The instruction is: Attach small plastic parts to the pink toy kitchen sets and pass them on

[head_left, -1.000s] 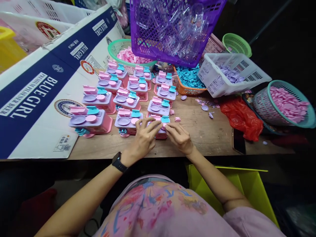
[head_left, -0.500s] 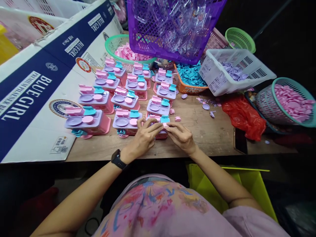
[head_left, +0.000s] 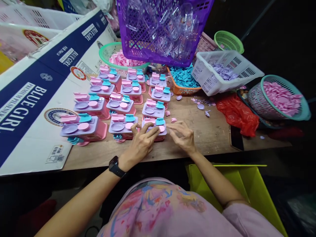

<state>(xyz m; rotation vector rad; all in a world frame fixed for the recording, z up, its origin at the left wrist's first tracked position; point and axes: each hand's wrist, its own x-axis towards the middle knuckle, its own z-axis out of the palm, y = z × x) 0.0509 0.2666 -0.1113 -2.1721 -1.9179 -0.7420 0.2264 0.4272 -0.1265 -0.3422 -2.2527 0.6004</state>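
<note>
Several small toy kitchen stoves with lilac tops and pink bodies stand in rows; each carries pink and turquoise parts. At the front right one, the toy stove point(head_left: 153, 126), my left hand point(head_left: 143, 143) rests with fingers spread across the top, fingertips at its pink round piece point(head_left: 161, 128). My left hand partly covers that stove's top. Just right of it, my right hand point(head_left: 183, 137) hovers apart from the toy, fingers loosely bent and separated, nothing visible in them. Loose pink round pieces point(head_left: 173, 120) lie just beyond those fingers.
Behind stand a purple crate point(head_left: 158, 61) of clear plastic parts, an orange basket point(head_left: 187, 90) of turquoise pieces, a white basket point(head_left: 204, 75) of lilac pieces and a turquoise basket point(head_left: 256, 100) of pink pieces. A red bag point(head_left: 239, 113) and phone point(head_left: 236, 138) lie right; a cardboard sheet point(head_left: 32, 138) leans left.
My right hand has drawn away from the front right toy stove, opening its fingers. The pink round piece now shows on that top, with my left fingers still there. The view has shifted slightly.
</note>
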